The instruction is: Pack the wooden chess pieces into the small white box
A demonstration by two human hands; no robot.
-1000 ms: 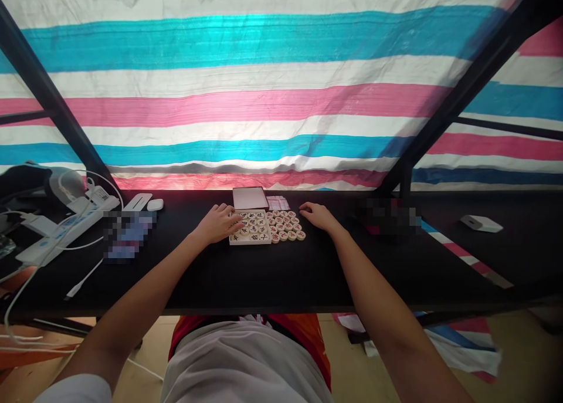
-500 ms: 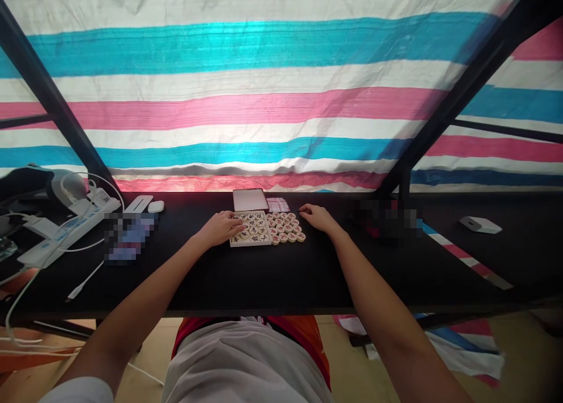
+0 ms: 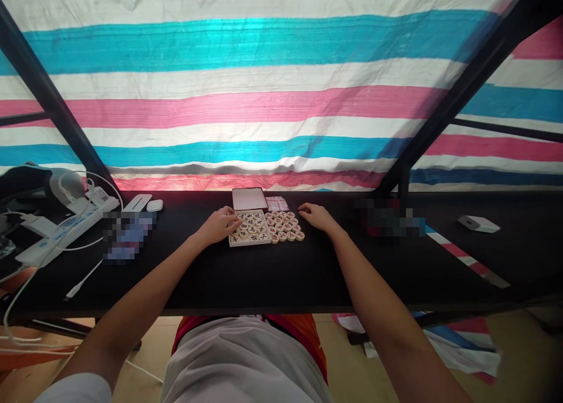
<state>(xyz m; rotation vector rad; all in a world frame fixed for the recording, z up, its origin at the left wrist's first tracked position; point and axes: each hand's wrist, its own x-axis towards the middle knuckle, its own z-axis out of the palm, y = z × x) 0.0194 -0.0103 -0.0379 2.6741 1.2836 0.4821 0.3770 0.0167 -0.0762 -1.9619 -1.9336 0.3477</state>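
Note:
A shallow white box [image 3: 250, 242] on the black table [image 3: 281, 274] holds several round wooden chess pieces [image 3: 251, 227] with black marks. Right beside it, several more round pieces [image 3: 285, 227] with red marks lie in rows on the table. My left hand [image 3: 219, 226] rests at the box's left edge, fingers curled over the nearest pieces. My right hand [image 3: 317, 216] lies palm down on the table, just right of the loose pieces, fingers loosely spread. The box lid [image 3: 250, 199] lies behind the box.
A white power strip [image 3: 65, 227] with cables, a white mouse [image 3: 155, 205] and a white cable [image 3: 83, 283] sit at the left. A small white box [image 3: 478, 223] lies far right. Pink paper [image 3: 278, 203] sits by the lid. A striped tarp [image 3: 264, 98] hangs behind.
My left hand has drawn back a little from over the box to its left edge. My right hand has stayed in place.

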